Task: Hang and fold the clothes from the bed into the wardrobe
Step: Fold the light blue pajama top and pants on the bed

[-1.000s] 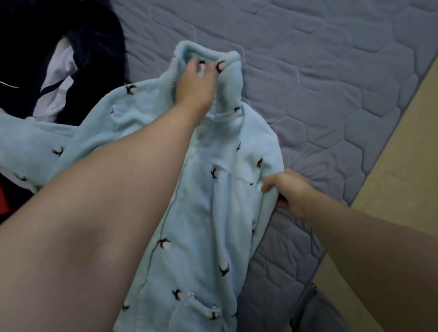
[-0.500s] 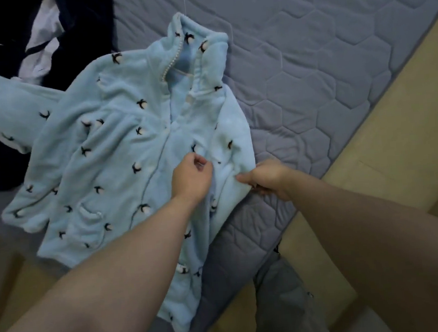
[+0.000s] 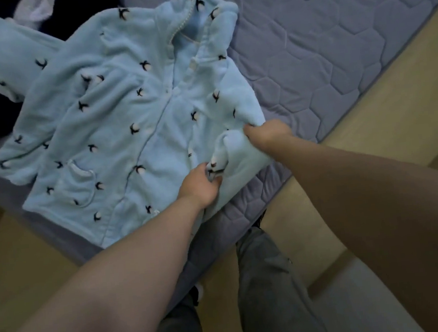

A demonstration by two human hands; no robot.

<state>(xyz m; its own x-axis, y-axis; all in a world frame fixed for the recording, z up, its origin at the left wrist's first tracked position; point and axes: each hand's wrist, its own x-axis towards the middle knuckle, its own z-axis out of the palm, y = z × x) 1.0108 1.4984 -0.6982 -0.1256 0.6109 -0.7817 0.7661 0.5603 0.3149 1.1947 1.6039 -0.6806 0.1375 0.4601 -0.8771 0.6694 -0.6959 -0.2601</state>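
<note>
Head view: fleece jacket [image 3: 132, 115] spread on bed [image 3: 333, 34]

It lies front-up near the mattress corner. The left hand [image 3: 201, 187] has its fingers curled, pinching a bunched fold by the hem. The right hand [image 3: 268, 134] clutches the side edge just beside it.

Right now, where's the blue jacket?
Head view: the blue jacket lies on the grey bed, centre-left; the left hand and right hand grip its near right edge.

The one head-worn wide-angle camera looks steeply down, close over the bed [image 3: 335, 47] corner, with the fleece jacket [image 3: 117, 116] upper left, floor [image 3: 391, 82] at right and the person's trousers [image 3: 266, 281] bottom centre.
</note>
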